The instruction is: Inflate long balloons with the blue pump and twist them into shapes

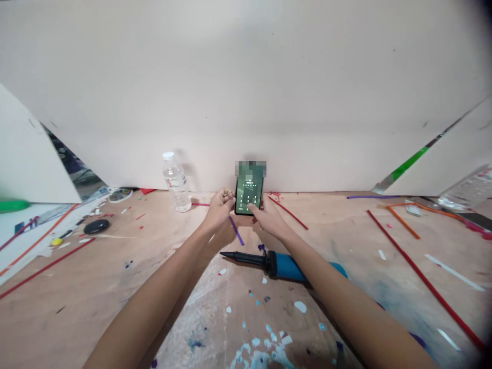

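Observation:
A smartphone [246,192] is held upright close to the white wall, its lit screen showing a number keypad. My right hand [268,214] grips it at the lower right, and the thumb lies over the lower keys. Beside the phone's left edge, my left hand [222,206] is closed with curled fingers; whatever is in them is hidden. Below the hands a blue hand pump [288,265] with a black tapered nozzle lies on the table, partly covered by my right forearm.
A clear water bottle [177,184] stands left of my hands. Balloon strips, one red [418,271] and one purple [236,230], lie on the paint-spotted table [161,256]. A black oval object [97,226] is at left, another plastic bottle [467,189] at far right. The white panel [246,92] closes off the back.

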A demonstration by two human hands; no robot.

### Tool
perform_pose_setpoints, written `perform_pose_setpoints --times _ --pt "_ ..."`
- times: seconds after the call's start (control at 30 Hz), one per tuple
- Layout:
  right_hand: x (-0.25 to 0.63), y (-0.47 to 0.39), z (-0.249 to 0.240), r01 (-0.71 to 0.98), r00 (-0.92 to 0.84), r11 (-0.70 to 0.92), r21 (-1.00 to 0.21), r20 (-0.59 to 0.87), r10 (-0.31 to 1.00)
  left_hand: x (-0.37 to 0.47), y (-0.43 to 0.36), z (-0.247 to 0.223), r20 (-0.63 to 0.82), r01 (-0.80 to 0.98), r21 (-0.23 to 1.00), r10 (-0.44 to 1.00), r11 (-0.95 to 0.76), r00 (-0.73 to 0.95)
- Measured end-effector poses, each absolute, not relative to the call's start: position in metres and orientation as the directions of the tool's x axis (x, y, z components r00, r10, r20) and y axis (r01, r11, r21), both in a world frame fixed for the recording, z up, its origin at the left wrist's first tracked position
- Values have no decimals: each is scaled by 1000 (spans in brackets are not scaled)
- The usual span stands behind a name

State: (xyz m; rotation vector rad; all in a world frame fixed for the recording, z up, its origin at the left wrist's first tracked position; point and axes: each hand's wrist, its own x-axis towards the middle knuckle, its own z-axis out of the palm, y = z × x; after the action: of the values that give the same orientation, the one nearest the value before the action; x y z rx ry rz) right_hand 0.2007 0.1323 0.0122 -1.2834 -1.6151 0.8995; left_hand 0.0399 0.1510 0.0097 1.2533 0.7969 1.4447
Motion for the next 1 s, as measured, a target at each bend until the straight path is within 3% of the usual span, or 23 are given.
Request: perform_pose_setpoints --times 0.27,0.5,0.77,1.0 --pt "194 128 20 320 -92 122 -939 98 991 45 149 10 248 -235 933 960 -273 -131" --pt "194 131 22 275 -265 133 -952 58 962 31 165 -4 225 -228 938 959 -262 -174" --pt "175 196 22 576 -197 214 -789 121 973 17 204 -27 255 -190 926 912 -326 -323" --pt "164 235 2 595 -158 221 -773 157 975 15 216 -29 276 -159 923 892 -350 -358"
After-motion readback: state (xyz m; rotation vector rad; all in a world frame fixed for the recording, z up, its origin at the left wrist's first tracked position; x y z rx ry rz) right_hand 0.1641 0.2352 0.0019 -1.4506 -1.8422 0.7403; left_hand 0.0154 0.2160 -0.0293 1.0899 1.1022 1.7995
